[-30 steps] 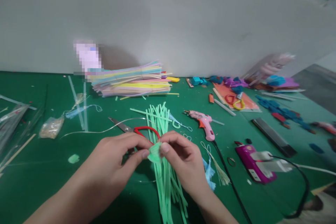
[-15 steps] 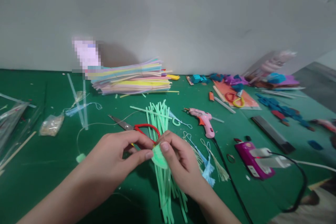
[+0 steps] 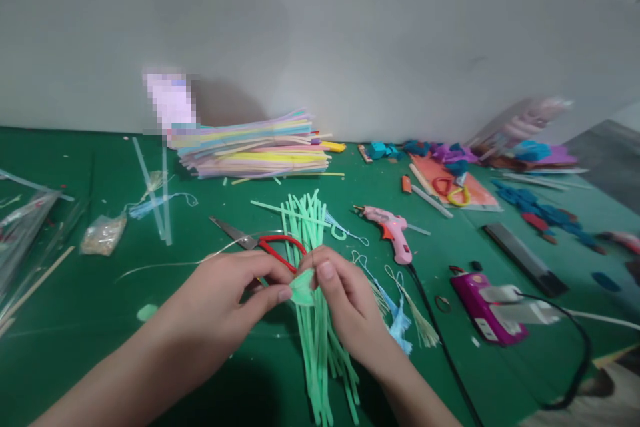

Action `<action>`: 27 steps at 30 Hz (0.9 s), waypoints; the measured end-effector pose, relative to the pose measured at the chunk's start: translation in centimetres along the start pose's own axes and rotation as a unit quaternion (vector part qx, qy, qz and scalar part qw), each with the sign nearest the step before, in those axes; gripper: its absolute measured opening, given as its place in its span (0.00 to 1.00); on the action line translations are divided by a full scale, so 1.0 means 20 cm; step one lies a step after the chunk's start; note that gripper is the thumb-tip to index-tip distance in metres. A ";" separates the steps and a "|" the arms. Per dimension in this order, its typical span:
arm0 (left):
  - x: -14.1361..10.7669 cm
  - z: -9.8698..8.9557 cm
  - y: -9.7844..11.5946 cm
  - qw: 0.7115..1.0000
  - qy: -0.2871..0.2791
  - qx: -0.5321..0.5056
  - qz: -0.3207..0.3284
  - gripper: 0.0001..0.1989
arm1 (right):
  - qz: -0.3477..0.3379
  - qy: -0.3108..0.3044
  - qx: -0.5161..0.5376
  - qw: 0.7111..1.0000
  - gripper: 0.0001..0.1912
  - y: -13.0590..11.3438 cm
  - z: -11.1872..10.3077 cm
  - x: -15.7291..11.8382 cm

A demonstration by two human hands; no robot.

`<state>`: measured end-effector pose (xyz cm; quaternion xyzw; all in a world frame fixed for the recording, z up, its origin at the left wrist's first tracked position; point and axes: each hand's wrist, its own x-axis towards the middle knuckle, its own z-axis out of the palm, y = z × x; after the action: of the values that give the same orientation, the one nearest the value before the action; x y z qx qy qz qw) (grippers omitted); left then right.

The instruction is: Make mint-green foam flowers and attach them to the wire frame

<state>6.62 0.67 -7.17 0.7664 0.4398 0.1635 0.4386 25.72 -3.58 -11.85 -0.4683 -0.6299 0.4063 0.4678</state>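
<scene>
While the left hand [image 3: 235,300] and the right hand [image 3: 347,297] are close together, a small green fuzzy piece [image 3: 303,288] is between them. Both hands have a closed grip, with thumb and fingers pinching the piece from each side. It is over a bunch of long green sticks [image 3: 313,360] on the green worktop [image 3: 225,193]. Another bit of green fuzz [image 3: 147,312] lies near the left arm. The blue tassel [image 3: 400,327] is to the right of the green sticks. A purple plug box [image 3: 487,313] is farther right. Just past the hands are scissors [image 3: 273,247] with red handles, and a pink glue gun [image 3: 393,230] lies to the right. Farther back, a big pile of sticks in many colors [image 3: 255,147] lies by the gray wall [image 3: 300,33].
</scene>
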 end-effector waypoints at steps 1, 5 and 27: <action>0.00 0.00 0.00 1.000 -0.007 -0.004 0.002 0.12 | -0.006 0.001 -0.012 1.000 0.15 0.00 0.00 0.00; 0.00 0.01 0.01 0.999 -0.027 -0.021 -0.004 0.12 | -0.057 0.034 -0.056 0.996 0.12 0.00 0.02 -0.01; -0.04 0.13 -0.02 0.989 0.039 0.143 0.022 0.25 | -0.144 0.125 -0.328 0.925 0.05 0.08 0.02 -0.01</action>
<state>7.68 -1.29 -8.84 0.8237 0.4584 0.1388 0.3035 25.66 -3.45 -13.43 -0.5465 -0.7253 0.0432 0.4163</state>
